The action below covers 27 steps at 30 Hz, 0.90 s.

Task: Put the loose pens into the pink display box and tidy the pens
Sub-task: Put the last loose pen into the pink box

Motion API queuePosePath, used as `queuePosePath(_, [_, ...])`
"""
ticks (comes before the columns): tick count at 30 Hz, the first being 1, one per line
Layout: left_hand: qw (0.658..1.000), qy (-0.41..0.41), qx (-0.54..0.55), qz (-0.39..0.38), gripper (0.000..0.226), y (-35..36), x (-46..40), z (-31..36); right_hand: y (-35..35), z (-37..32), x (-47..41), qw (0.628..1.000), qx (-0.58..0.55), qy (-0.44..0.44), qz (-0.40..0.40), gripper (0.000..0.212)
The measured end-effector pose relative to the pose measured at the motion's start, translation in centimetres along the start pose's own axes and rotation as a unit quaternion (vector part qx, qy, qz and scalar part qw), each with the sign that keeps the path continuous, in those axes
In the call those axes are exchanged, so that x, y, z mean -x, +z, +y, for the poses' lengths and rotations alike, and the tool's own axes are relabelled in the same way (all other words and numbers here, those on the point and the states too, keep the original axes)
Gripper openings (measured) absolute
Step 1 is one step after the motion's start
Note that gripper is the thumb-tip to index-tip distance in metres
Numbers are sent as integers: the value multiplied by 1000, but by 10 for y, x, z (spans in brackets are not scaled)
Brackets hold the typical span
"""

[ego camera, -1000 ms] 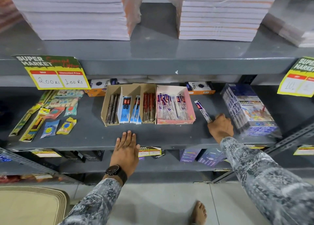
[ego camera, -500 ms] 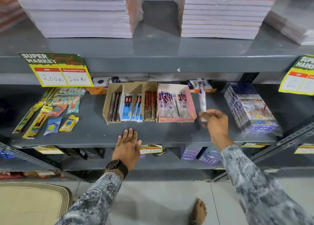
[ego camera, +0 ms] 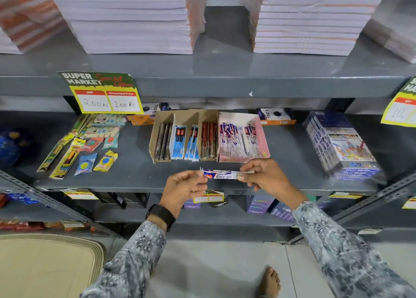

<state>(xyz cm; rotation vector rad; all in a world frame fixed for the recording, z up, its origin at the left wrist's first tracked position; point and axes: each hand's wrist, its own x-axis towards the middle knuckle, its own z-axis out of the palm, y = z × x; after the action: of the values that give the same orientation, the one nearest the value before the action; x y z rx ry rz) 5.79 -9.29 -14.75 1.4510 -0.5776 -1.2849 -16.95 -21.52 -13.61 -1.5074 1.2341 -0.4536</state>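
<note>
A packaged pen (ego camera: 221, 175) in a white, blue and red wrapper is held level in front of the grey shelf (ego camera: 135, 176). My left hand (ego camera: 182, 188) pinches its left end and my right hand (ego camera: 266, 177) pinches its right end. Just behind it on the shelf sits the pink display box (ego camera: 262, 140), holding several pens of the same kind lying lengthwise. The pen hangs a little nearer to me than the box's front wall.
A brown cardboard divider box (ego camera: 157, 131) with dark, blue and red pens adjoins the pink box on the left. A wrapped stack of colour sets (ego camera: 342, 144) stands to the right, loose stationery packs (ego camera: 90, 149) to the left. Notebook stacks (ego camera: 126, 16) fill the shelf above.
My right hand lifted the loose pen off the shelf beside the pink box and brought it to the front. My left hand left the shelf edge and took the pen's other end.
</note>
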Motion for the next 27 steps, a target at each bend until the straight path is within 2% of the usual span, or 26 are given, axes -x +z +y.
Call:
queuePosePath(4, [999, 14, -36, 34, 22, -1, -4, -4, 2, -1, 5, 1000, 5, 3, -5, 18])
queuePosePath(8, [993, 60, -60, 88, 9, -2, -13, -5, 3, -6, 9, 998, 28, -3, -52, 7])
queuePosePath(12, [990, 91, -54, 93, 19, 4, -21, 6, 1, -20, 6, 993, 66, -19, -101, 14])
queuePosePath(15, [982, 129, -72, 118, 23, 4, -29, 3, -4, -31, -2, 997, 44, -45, -43, 19])
queuePosePath(16, [968, 154, -137, 143, 25, 1, -32, -1, -7, -34, -8, 998, 21, -54, 5, 20])
queuePosePath(18, [908, 181, -341, 165, 36, -6, -36, -14, -14, -36, -26, 992, -20, -58, 112, 21])
queuePosePath(20, [837, 158, -513, 106, 53, -15, -40, -33, -20, -37, -46, 980, -1, -31, 197, 22])
queuePosePath(22, [767, 141, -624, 53, 75, -23, -43, -52, -25, -35, -64, 966, 91, 4, 243, 19])
queuePosePath(24, [740, 155, -652, 57, 84, -26, -45, -62, -27, -32, -72, 949, 179, 31, 259, 17])
queuePosePath(27, [734, 161, -656, 65, 85, -24, -46, -63, -23, -30, -69, 921, 316, 41, 223, 20])
